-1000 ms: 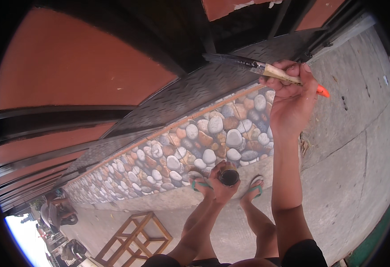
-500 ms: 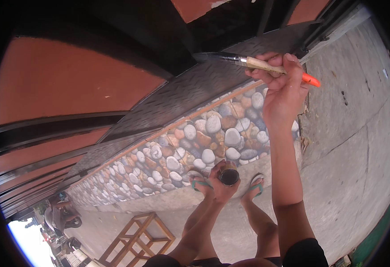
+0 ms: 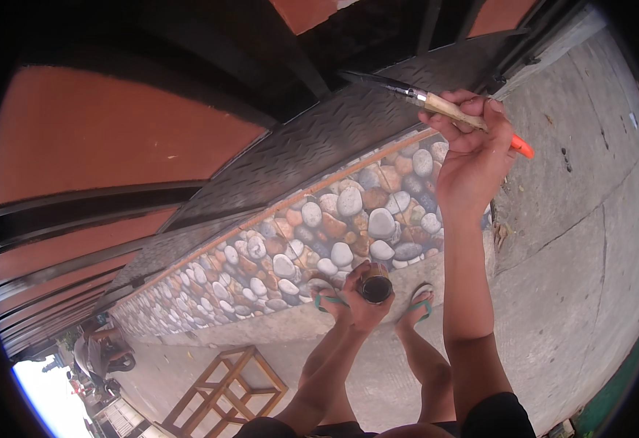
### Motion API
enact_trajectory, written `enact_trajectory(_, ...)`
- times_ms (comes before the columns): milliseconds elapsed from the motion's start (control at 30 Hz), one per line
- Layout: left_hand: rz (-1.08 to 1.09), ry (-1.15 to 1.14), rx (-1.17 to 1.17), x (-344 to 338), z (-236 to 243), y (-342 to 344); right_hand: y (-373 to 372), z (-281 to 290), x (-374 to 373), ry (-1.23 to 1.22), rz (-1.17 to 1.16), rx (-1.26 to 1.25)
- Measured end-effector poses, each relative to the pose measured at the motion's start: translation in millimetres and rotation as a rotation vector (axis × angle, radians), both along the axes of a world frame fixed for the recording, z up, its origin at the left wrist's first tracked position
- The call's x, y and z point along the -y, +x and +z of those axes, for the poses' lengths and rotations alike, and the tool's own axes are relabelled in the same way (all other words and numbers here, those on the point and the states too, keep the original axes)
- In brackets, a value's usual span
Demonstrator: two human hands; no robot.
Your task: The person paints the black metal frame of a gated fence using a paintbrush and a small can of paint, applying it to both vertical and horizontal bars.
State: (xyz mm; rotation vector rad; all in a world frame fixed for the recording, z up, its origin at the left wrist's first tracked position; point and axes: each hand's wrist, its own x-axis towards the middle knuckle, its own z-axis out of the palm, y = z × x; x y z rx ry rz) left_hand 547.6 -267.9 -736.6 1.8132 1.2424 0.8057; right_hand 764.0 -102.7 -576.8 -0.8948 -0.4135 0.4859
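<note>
My right hand is raised in front of a dark metal gate and closed round a paintbrush. The brush has a wooden handle with an orange end, a shiny ferrule and dark bristles. Its bristle tip points up and left, close to the gate's black bars; whether it touches them I cannot tell. Lower down, my left hand grips a small can with dark liquid in it, held above my feet.
Red-orange panels fill the gate between black bars. Below runs a patterned metal plate, then a pebble-patterned strip. A wooden frame stands on the concrete floor at lower left. A parked motorcycle is farther off.
My right hand and the paintbrush have moved slightly right and down, and the bristle tip has shifted right along the bars. My left hand holds the can in much the same place.
</note>
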Motion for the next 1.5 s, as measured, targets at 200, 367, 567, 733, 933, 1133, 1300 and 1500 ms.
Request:
enact_trajectory(200,0.005,-0.034,0.005,2.8,-3.0,0.0,-11.8,-7.5,-6.1,0.011,0.048,-0.053)
enact_trajectory(367,0.07,-0.053,0.095,1.0,-0.8,0.4,-2.5,1.3,6.1,0.081,0.144,-0.026)
enact_trajectory(567,0.085,-0.001,0.186,-0.6,-1.9,5.1,3.2,24.9,-1.9,0.024,-0.025,-0.034)
enact_trajectory(733,0.054,0.031,0.111,7.0,7.6,-12.4,35.0,31.9,67.8,-0.22,-0.103,-0.006)
enact_trajectory(933,0.067,-0.066,0.169,18.7,59.9,-16.1,34.6,28.5,230.5,-0.75,0.076,-0.193)
enact_trajectory(1133,0.058,-0.082,0.374,9.8,177.2,0.5,17.7,121.8,303.3,-0.728,0.072,-0.312)
enact_trajectory(1300,-0.066,0.027,0.278,-1.3,308.8,-2.1,2.0,282.7,285.9,-0.651,0.101,-0.019)
enact_trajectory(1500,-0.088,0.064,0.418,4.1,423.9,-9.9,-13.0,440.8,263.4,-0.504,0.041,0.525)
